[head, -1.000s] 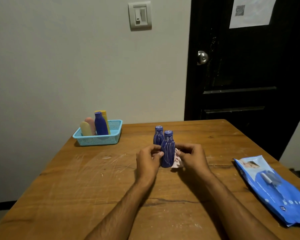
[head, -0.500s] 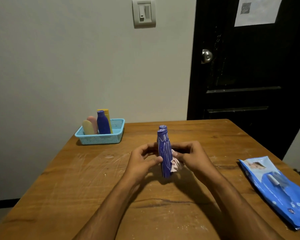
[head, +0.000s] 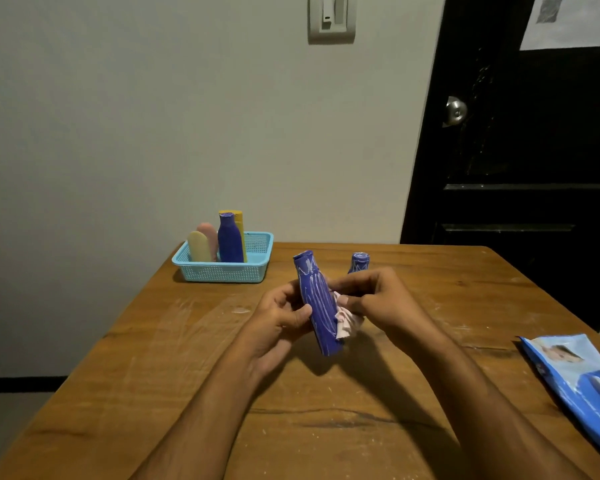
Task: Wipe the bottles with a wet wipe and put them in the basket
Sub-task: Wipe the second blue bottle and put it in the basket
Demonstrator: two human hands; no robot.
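While the left hand (head: 278, 320) grips the tilted, white-streaked blue bottle (head: 317, 306), cap toward 11 o'clock, the right hand (head: 374, 299) pinches a crumpled wipe (head: 347, 322) against it.

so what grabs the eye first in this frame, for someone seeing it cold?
Mid-table, the left hand holds a streaked blue bottle lifted and tilted, while the right hand presses a crumpled wet wipe against its side. Behind the right hand a second blue bottle stands on the table. At the far left corner, a turquoise basket already holds four bottles, and a blue wipes pack lies at the right edge.
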